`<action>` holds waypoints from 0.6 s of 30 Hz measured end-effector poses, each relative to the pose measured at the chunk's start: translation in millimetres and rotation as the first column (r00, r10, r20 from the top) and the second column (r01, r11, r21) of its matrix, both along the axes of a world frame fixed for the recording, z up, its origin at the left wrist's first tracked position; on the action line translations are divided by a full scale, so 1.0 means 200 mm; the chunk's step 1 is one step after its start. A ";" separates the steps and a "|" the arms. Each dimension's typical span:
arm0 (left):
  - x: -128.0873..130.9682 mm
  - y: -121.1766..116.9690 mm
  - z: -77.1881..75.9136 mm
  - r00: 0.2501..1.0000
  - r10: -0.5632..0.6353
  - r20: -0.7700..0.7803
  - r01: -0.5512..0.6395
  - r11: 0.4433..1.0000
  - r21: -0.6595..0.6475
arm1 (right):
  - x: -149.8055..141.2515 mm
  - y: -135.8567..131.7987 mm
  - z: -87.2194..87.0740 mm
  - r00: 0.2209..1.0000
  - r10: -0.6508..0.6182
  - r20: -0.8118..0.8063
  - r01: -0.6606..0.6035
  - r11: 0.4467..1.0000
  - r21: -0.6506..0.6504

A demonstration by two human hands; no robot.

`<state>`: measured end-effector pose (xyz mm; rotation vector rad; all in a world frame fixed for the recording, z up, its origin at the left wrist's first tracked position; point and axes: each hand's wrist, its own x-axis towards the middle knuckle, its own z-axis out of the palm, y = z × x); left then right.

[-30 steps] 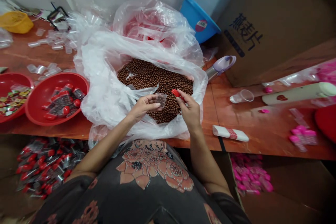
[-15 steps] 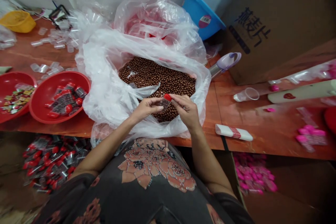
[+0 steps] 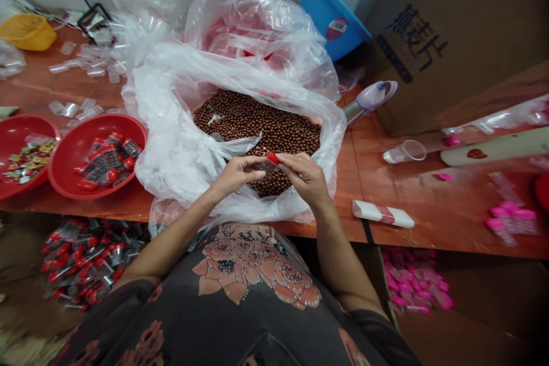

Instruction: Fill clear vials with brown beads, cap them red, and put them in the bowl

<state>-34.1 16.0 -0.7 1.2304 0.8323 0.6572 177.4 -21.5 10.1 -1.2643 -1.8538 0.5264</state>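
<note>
My left hand [image 3: 234, 176] is closed on a small clear plastic container [image 3: 267, 168]; what is inside it is hard to make out. The thumb and fingers of my right hand [image 3: 307, 178] pinch a red cap [image 3: 272, 158] at the container's upper right end. Whether the cap is fully seated cannot be seen. Both hands are over the near part of a large white plastic bag [image 3: 158, 108], which lies open and holds a heap of small brown balls [image 3: 261, 117]. A loose flap of clear film lies across the balls.
At left, one red bowl [image 3: 55, 177] holds red-capped containers; another red bowl [image 3: 17, 191] holds small wrapped pieces. Behind are a clear bag [image 3: 257, 11], blue basin [image 3: 332, 17] and cardboard box [image 3: 472, 23]. A lilac-handled scoop [image 3: 371, 97] and white packet [image 3: 383, 214] lie right.
Both hands keep nearly the same place and grip on the container and cap. The right hand's fingers have shifted slightly, and the view has moved a little.
</note>
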 end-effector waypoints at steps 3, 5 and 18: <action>0.00 0.00 0.02 1.000 0.005 -0.017 -0.004 0.999 0.035 | -0.02 0.00 -0.01 0.996 0.010 0.087 -0.010 1.000 -0.007; 0.00 0.00 0.03 0.999 0.008 -0.041 -0.005 0.996 0.089 | -0.04 0.01 -0.03 0.993 -0.013 0.119 0.011 1.000 0.019; -0.04 0.00 0.07 0.995 0.016 -0.094 0.005 0.975 0.224 | -0.02 0.04 0.03 0.993 0.097 0.071 -0.102 0.992 0.071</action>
